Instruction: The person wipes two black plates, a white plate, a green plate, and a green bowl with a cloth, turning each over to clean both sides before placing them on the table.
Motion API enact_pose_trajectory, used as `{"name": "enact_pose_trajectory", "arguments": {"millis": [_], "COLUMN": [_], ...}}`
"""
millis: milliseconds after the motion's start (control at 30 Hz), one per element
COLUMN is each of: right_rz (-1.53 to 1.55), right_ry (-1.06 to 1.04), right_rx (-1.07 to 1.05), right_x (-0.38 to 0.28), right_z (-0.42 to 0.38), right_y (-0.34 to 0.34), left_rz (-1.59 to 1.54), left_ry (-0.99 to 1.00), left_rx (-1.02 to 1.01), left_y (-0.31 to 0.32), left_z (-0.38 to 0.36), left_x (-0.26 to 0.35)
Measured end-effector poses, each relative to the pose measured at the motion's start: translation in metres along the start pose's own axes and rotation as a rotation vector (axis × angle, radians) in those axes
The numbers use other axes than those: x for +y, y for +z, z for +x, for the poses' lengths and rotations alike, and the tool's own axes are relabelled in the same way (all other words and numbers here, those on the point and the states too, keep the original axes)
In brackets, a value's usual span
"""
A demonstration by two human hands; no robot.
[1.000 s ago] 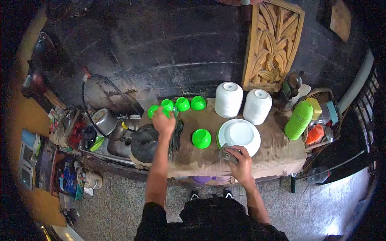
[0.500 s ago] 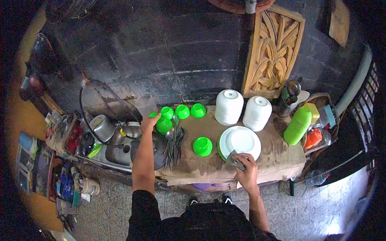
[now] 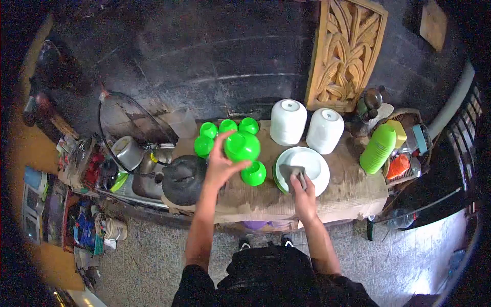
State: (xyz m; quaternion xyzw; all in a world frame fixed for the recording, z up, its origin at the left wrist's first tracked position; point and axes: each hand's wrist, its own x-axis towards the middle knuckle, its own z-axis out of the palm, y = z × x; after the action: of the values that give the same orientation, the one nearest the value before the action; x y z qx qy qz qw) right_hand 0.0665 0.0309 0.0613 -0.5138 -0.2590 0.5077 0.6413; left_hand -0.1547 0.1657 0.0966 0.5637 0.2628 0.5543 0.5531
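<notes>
My left hand [image 3: 223, 162] grips a green bowl [image 3: 242, 147] and holds it up over the cardboard-covered counter [image 3: 240, 202]. Just below it another green bowl [image 3: 253, 174] sits upside down. Several more green bowls [image 3: 228, 126] stand behind, near the wall. In my right hand [image 3: 304, 192] is a folded grey cloth [image 3: 294, 174], over the stack of white plates [image 3: 314, 169]. Two stacks of white bowls, one at the left [image 3: 288, 123] and one at the right [image 3: 325, 131], rise behind the plates. The cutlery seen earlier is hidden behind my left hand and forearm.
A sink [image 3: 144, 185] with a metal pot [image 3: 127, 153] and a black hose lies at the left, beside a dark rounded lid [image 3: 185, 180]. At the right stand stacked light-green cups [image 3: 378, 149] and a basket [image 3: 415, 118]. A carved wooden panel [image 3: 345, 56] leans on the wall.
My left hand has moved right from the back-left bowls and now holds a green bowl up. My right hand has shifted slightly up and left with the cloth, further over the plates.
</notes>
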Motion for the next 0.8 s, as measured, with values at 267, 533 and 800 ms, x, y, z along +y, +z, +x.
{"name": "enact_pose_trajectory", "arguments": {"millis": [267,533,800], "right_rz": [0.269,0.276,0.059], "right_ry": [0.326,0.249,0.064], "right_rx": [-0.161,-0.142,0.047], "right_x": [-0.003,0.007,0.018], "right_z": [-0.009,-0.028,-0.009], "right_y": [0.009,0.018,0.003], "left_rz": [-0.194,-1.146,-0.769], "left_ry": [-0.082,-0.448,-0.352], "left_rx": [-0.197,0.15,0.292], "left_y": [0.064,0.072,0.056], "left_z": [-0.064,-0.091,-0.095], "left_x": [-0.011,-0.044,-0.031]}}
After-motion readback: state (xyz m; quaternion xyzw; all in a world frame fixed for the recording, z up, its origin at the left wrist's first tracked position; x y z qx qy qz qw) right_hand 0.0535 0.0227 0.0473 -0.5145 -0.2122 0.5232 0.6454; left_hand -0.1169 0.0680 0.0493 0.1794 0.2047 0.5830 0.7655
